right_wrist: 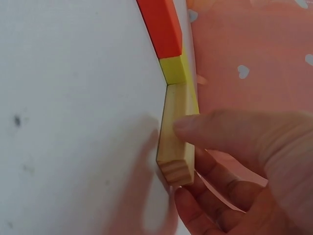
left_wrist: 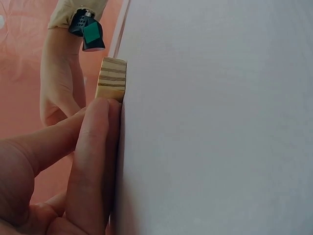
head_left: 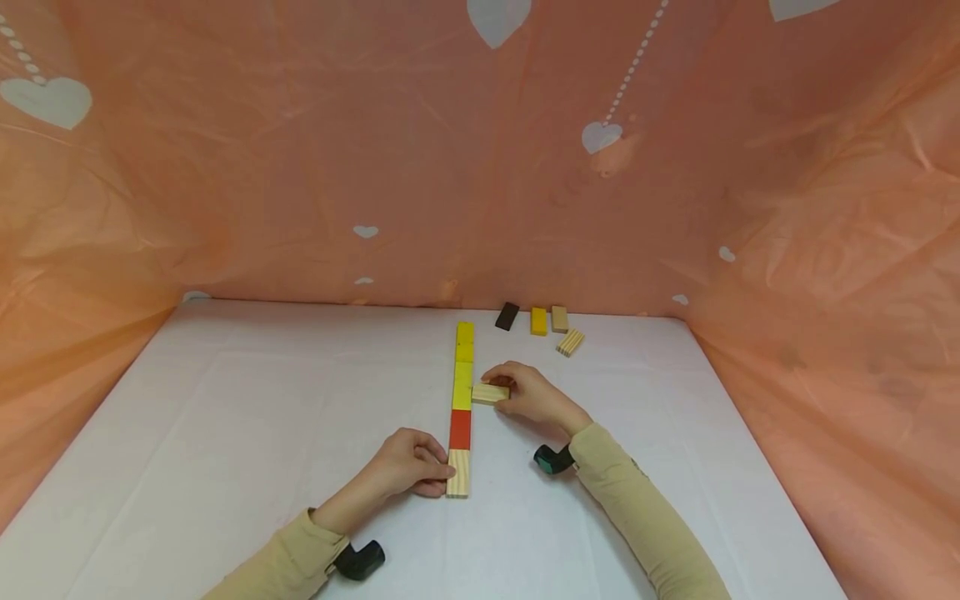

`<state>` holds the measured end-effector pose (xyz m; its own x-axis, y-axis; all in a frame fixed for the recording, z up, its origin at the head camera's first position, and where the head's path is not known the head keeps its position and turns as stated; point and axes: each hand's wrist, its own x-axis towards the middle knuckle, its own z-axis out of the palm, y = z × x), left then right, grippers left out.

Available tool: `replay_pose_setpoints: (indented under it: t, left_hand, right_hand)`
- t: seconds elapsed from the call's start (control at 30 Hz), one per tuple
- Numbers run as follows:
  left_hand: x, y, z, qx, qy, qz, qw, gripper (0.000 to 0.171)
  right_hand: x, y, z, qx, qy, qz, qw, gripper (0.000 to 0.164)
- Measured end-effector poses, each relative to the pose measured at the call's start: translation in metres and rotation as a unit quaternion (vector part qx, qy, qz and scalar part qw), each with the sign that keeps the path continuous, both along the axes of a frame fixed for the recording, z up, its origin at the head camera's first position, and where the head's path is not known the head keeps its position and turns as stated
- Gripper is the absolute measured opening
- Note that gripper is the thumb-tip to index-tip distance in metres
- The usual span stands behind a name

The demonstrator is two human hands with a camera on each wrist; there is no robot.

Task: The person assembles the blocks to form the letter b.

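Observation:
A straight row of flat blocks runs away from me in the head view: a plain wooden block (head_left: 457, 483) nearest, then a red block (head_left: 460, 430), then two yellow blocks (head_left: 462, 386). My left hand (head_left: 412, 462) rests beside the row, its fingertips pressing the left side of the nearest wooden block. On the other side, my right hand (head_left: 531, 396) pinches another plain wooden block (right_wrist: 172, 129) between thumb and fingers. This block lies crosswise, its end right at the side of the nearer yellow block. The right wrist view shows the thumb (right_wrist: 195, 126) along its long face.
Toward the back right lie a black block (head_left: 507, 317), a yellow block (head_left: 538, 322), a tan wooden block (head_left: 559, 319) and a striped wooden piece (head_left: 570, 342). An orange curtain with hearts (head_left: 420, 167) encloses the white table (head_left: 225, 417). Dark wrist cameras (head_left: 552, 459) hang from both sleeves.

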<state>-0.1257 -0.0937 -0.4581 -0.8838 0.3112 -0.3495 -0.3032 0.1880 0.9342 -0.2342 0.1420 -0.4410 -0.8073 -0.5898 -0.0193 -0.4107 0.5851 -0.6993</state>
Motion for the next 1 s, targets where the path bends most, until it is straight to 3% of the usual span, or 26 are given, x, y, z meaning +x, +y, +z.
replay_pose_setpoints:
  t: [0.37, 0.63, 1.0]
  left_hand:
    - [0.000, 0.000, 0.001, -0.003, 0.000, 0.001, 1.0000, 0.025]
    - [0.000, -0.001, 0.001, 0.005, -0.003, -0.001, 1.0000, 0.024]
    - [0.000, -0.002, -0.001, 0.002, 0.004, -0.004, 1.0000, 0.025]
  right_hand:
    - [-0.003, 0.012, 0.012, -0.025, 0.028, 0.007, 0.999, 0.041]
    - [-0.006, 0.028, 0.030, -0.065, 0.037, 0.003, 0.997, 0.041]
    - [-0.013, 0.055, 0.048, -0.074, 0.050, -0.048, 0.995, 0.045]
